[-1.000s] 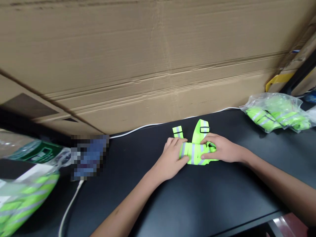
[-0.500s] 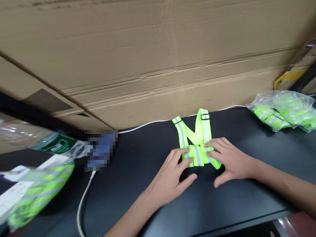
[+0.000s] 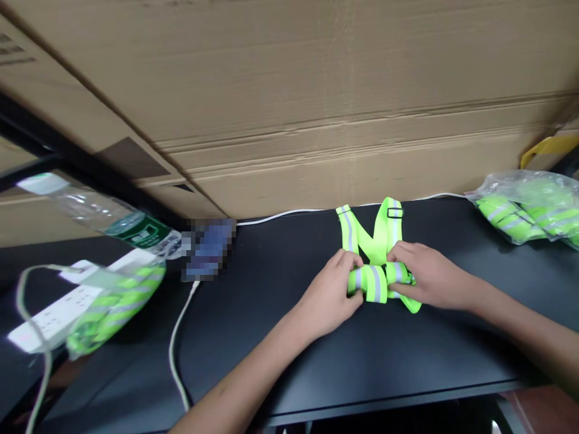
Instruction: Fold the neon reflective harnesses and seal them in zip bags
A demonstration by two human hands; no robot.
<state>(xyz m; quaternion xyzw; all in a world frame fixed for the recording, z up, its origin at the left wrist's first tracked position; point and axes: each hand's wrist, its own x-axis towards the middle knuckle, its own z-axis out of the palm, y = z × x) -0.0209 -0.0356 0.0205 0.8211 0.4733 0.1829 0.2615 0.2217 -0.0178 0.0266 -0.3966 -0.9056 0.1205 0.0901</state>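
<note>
1. Drawn in since half a second ago, when their thumbs stood apart from the cloth, both hands now pinch the yellow-green harness [image 3: 376,283], and its flat lower band has bunched into loose rolls. The view has swung left too, showing more of the bottle.
2. Far left, dark printed marks [image 3: 15,51] on the cardboard [image 3: 280,78] are too blurred to read.
3. Below them a clear bottle [image 3: 90,205] lies tilted; its green label [image 3: 139,232] bears a pale emblem and white marks, none legible.
4. Under it sits a white power strip [image 3: 75,307], with no readable lettering, partly behind a bagged yellow-green bundle [image 3: 120,304].
5. Next comes a blue object [image 3: 210,250], pixelated, so any writing is lost; a pale cable runs from its lower end.
6. Left hand [image 3: 328,292]: thumb and fingers clamped on the left end of the harness's rolled band.
7. The harness lies mid-table on the black tabletop [image 3: 244,325], straps and buckles pointing toward the cardboard, grey stripes unlettered.
8. Right hand [image 3: 429,277]: fingers and thumb clamped on the band's right end.
9. Far right, a clear bag [image 3: 538,199] holds more striped bands; no label can be made out.
</note>
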